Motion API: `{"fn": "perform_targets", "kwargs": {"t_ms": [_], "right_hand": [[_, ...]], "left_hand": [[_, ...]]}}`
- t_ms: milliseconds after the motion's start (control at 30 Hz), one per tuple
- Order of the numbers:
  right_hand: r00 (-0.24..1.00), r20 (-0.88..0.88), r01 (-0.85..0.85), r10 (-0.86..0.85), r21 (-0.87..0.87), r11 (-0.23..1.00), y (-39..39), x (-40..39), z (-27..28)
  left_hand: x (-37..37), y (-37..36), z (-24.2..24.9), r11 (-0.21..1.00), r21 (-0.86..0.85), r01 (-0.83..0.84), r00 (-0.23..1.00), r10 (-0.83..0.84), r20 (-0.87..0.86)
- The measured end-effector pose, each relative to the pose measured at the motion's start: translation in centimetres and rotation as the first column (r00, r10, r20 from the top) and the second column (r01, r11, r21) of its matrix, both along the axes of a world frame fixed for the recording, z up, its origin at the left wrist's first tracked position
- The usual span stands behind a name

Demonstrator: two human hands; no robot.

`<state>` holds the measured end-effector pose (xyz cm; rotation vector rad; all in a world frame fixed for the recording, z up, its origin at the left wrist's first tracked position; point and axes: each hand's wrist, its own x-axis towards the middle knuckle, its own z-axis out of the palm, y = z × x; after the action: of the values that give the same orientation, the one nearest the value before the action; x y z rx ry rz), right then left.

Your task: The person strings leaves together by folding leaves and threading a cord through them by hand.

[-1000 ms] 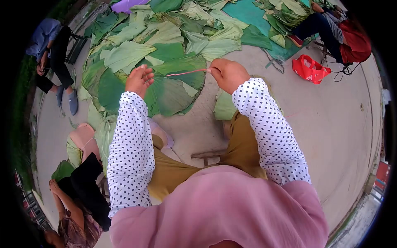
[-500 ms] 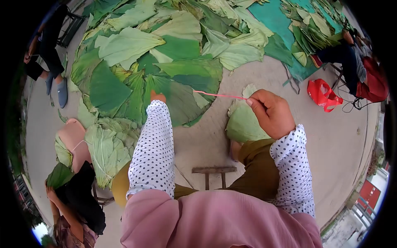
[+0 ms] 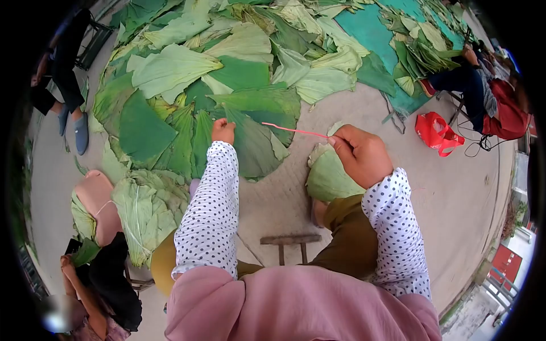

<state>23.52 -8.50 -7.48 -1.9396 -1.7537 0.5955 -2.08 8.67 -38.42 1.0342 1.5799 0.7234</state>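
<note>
My right hand [image 3: 364, 156] is closed, with thumb and forefinger pinching one end of a thin pink string [image 3: 296, 131]. The string reaches leftward over the spread leaves. My left hand [image 3: 223, 131] is over the fan of large green leaves [image 3: 187, 136], which look like lotus leaves. Its fingers are curled together, and whatever they pinch is hidden. A greyish-green leaf [image 3: 255, 150] lies just right of that hand. Below my right hand, by my foot, is a pale green leaf bundle [image 3: 330, 176].
A string-tied leaf bundle [image 3: 149, 207] and a pink stool [image 3: 98, 202] stand at the left. A wooden stool edge [image 3: 290, 239] shows between my knees. At the right is a red bag [image 3: 437, 133]. Other people sit around, one handling leaves [image 3: 424, 59] on a green sheet [image 3: 372, 34].
My left hand has shifted slightly right over the leaves, its fingers now curled in. My right hand still holds the string. The whole view has shifted a little.
</note>
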Motion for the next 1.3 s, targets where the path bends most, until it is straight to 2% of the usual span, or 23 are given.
{"fn": "perform_targets", "kwargs": {"t_ms": [33,67,100,167,300,367,433,500,633,700,767,800,833,867,967,1033,1133,1167,1233,1267,1300], "right_hand": [[1.000,0.004,0.010,-0.010,0.025,1.000,-0.2,0.2,0.0],[0.998,0.037,0.044,-0.044,0.019,0.999,-0.4,0.2,0.1],[0.994,0.068,0.079,-0.080,0.016,0.997,-0.6,0.4,0.1],[0.992,0.070,0.104,-0.108,0.057,0.993,-1.0,0.8,-0.2],[0.991,0.014,0.133,-0.136,0.148,0.980,-2.0,1.4,-0.6],[0.989,0.058,0.126,-0.137,0.171,0.977,-2.5,1.7,-0.2],[0.987,0.035,0.141,-0.154,0.237,0.961,-3.4,1.9,0.6],[0.984,-0.074,0.177,-0.164,0.225,0.958,-3.8,2.1,0.9],[0.985,-0.098,0.162,-0.138,0.292,0.943,-5.2,1.9,1.7],[0.990,-0.083,0.139,-0.117,0.347,0.928,-5.2,1.9,1.4],[0.990,-0.081,0.137,-0.115,0.357,0.924,-5.4,1.8,1.6],[0.992,-0.080,0.125,-0.102,0.388,0.913,-5.3,1.7,1.8],[0.989,-0.093,0.138,-0.113,0.347,0.927,-5.5,1.7,2.0],[0.986,-0.104,0.154,-0.129,0.299,0.942,-5.8,1.8,2.1],[0.991,-0.109,0.113,-0.081,0.337,0.935,-5.7,2.0,1.1],[0.995,-0.063,0.096,-0.082,0.282,0.955,-5.4,2.0,1.0],[0.995,-0.036,0.094,-0.088,0.271,0.958,-5.0,2.2,0.4],[0.992,-0.098,0.108,-0.084,0.274,0.956,-4.8,2.4,0.3],[0.984,-0.159,0.124,-0.082,0.275,0.953,-4.6,2.5,0.3],[0.979,-0.189,0.125,-0.075,0.268,0.955,-4.6,2.5,0.4],[0.973,-0.220,0.125,-0.067,0.260,0.957,-4.6,2.5,0.6]], "left_hand": [[0.7,-0.2,0.5,0.996,0.070,-0.049,0.980,0.035,0.194],[1.6,-0.4,1.0,0.994,0.069,-0.085,0.936,0.056,0.349],[2.5,-0.8,2.9,0.992,0.097,-0.075,0.935,0.037,0.353],[4.3,-2.6,8.2,0.995,0.093,-0.046,0.840,-0.011,0.543],[6.2,-5.7,17.0,0.978,0.195,0.080,0.788,-0.182,0.588],[6.8,-7.0,20.8,0.969,0.196,0.151,0.758,-0.241,0.606],[6.9,-8.2,23.3,0.954,0.243,0.176,0.759,-0.289,0.584],[6.4,-9.1,25.3,0.947,0.265,0.184,0.755,-0.309,0.579],[5.7,-11.1,29.4,0.919,0.300,0.256,0.776,-0.381,0.503],[6.0,-10.9,29.0,0.847,0.421,0.325,0.860,-0.449,0.240],[6.3,-11.0,28.1,0.734,0.532,0.422,0.863,-0.505,0.013],[6.5,-11.7,28.8,0.693,0.561,0.452,0.856,-0.514,-0.055],[6.8,-12.5,29.2,0.655,0.579,0.485,0.844,-0.524,-0.115],[7.2,-13.1,29.1,0.648,0.592,0.478,0.846,-0.522,-0.112],[8.3,-14.5,28.1,0.634,0.561,0.533,0.784,-0.620,-0.044],[9.1,-15.7,28.2,0.609,0.494,0.621,0.743,-0.658,-0.122],[10.3,-16.7,28.7,0.604,0.482,0.634,0.725,-0.682,-0.100],[10.3,-16.4,28.5,0.605,0.485,0.632,0.725,-0.683,-0.094],[10.4,-15.7,28.8,0.657,0.425,0.623,0.692,-0.716,0.091],[10.4,-15.2,29.0,0.656,0.424,0.624,0.691,-0.717,0.093],[10.4,-14.7,29.7,0.783,0.257,0.566,0.706,-0.622,0.339]]}}
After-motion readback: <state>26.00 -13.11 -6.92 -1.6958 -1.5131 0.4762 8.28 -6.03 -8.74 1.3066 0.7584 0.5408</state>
